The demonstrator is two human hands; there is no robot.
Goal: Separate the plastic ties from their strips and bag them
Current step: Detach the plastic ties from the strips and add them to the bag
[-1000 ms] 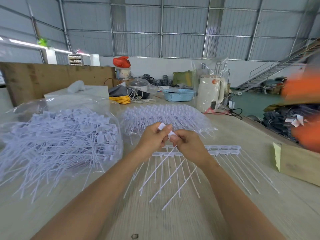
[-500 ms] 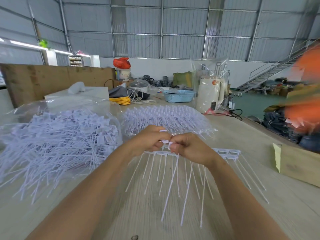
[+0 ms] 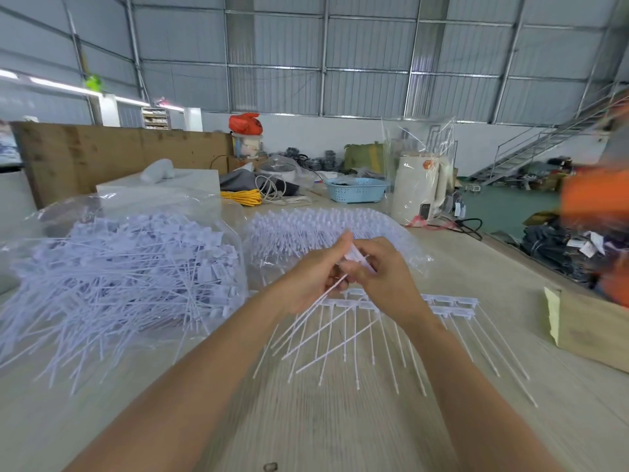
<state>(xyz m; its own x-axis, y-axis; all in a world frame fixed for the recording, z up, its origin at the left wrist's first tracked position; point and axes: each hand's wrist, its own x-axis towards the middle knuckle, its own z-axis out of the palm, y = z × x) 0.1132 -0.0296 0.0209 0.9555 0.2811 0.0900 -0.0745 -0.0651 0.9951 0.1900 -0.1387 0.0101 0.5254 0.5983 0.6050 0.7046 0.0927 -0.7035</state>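
Note:
My left hand (image 3: 313, 277) and my right hand (image 3: 381, 270) meet above the table, both gripping a small bunch of loose white ties (image 3: 320, 330) whose tails slant down to the left. Beneath them a strip of ties (image 3: 452, 306) lies flat on the wooden table (image 3: 340, 420), tails pointing toward me. A clear bag full of separated ties (image 3: 119, 277) sits at the left. Behind my hands is a clear bag of stacked tie strips (image 3: 306, 229).
A cardboard box (image 3: 592, 327) sits at the right table edge. At the back stand a blue basket (image 3: 355, 189), a white appliance in plastic (image 3: 420, 189), yellow cable (image 3: 243, 197) and a white box (image 3: 160, 183). A blurred person in orange (image 3: 595, 199) is at the right.
My hands have lifted from the strip on the table with the ties they hold, and the tails now slant left. The orange figure at right shifted.

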